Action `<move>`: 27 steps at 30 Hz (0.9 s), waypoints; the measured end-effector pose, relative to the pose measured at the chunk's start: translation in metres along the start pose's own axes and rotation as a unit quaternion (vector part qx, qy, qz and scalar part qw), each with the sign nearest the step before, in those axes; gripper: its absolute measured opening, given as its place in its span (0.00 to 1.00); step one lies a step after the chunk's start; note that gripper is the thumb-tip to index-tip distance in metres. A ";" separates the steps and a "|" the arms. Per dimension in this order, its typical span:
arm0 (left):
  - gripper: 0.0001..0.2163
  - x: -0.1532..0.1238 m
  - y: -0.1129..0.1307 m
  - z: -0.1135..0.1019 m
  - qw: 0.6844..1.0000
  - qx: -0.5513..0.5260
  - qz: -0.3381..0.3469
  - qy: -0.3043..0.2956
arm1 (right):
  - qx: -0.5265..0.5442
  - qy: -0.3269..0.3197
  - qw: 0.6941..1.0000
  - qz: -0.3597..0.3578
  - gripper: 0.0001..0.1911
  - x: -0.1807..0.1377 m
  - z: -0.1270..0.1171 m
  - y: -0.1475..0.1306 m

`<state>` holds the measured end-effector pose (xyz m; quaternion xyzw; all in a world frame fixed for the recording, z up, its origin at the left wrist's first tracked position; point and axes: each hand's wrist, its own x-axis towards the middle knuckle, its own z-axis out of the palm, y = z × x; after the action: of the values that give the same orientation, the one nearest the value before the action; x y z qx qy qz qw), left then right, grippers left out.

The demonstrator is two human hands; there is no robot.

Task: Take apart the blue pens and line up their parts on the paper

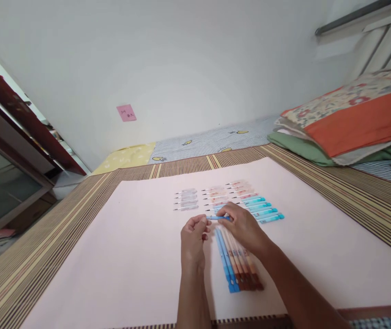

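A light blue pen (217, 218) lies level between my two hands above the pink sheet. My left hand (194, 230) pinches its left end, thumb against fingertips. From above, my right hand (239, 224) grips the right end. Just below the hands, blue pen barrels (226, 260) lie side by side with several peach and brown pen barrels (245, 265), partly under my right wrist. Beyond them are rows of thin pen parts with dark tips: greyish ones (189, 200), pinkish ones (216, 189) and teal ones (264, 210). My right hand hides part of the rows.
The pink sheet (130, 256) covers much of a striped mat (58, 237). Folded bedding, orange and floral (360, 123), is stacked at the right. A checked cloth (202, 144) runs along the wall, where a pink note (126, 113) is stuck. A glass-paneled door (3, 183) stands left.
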<state>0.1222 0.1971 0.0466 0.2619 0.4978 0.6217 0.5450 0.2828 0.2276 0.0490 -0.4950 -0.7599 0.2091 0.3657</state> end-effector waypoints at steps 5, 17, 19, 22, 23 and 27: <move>0.19 -0.001 0.005 -0.003 0.997 -0.053 -0.012 0.054 | -0.159 -0.015 0.986 0.057 0.06 0.001 0.001 0.035; 0.10 0.004 0.003 -0.005 0.980 -0.176 -0.078 0.041 | -0.221 -0.051 0.972 0.063 0.08 0.006 0.017 0.049; 0.09 0.004 0.003 -0.005 0.979 -0.181 -0.081 0.038 | -0.217 -0.047 0.973 0.060 0.07 0.007 0.017 0.049; 0.09 0.004 0.003 -0.006 0.979 -0.185 -0.083 0.034 | -0.215 -0.040 0.974 0.061 0.07 0.008 0.018 0.049; 0.09 0.004 0.002 -0.005 0.978 -0.187 -0.084 0.034 | -0.216 -0.037 0.974 0.062 0.08 0.009 0.019 0.049; 0.08 0.004 0.002 -0.005 0.978 -0.189 -0.084 0.032 | -0.218 -0.029 0.973 0.063 0.08 0.009 0.021 0.048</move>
<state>0.1161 0.1997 0.0454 0.0917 0.4083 0.6647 0.6189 0.2937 0.2570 0.0057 -0.6033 -0.7649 0.0755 0.2127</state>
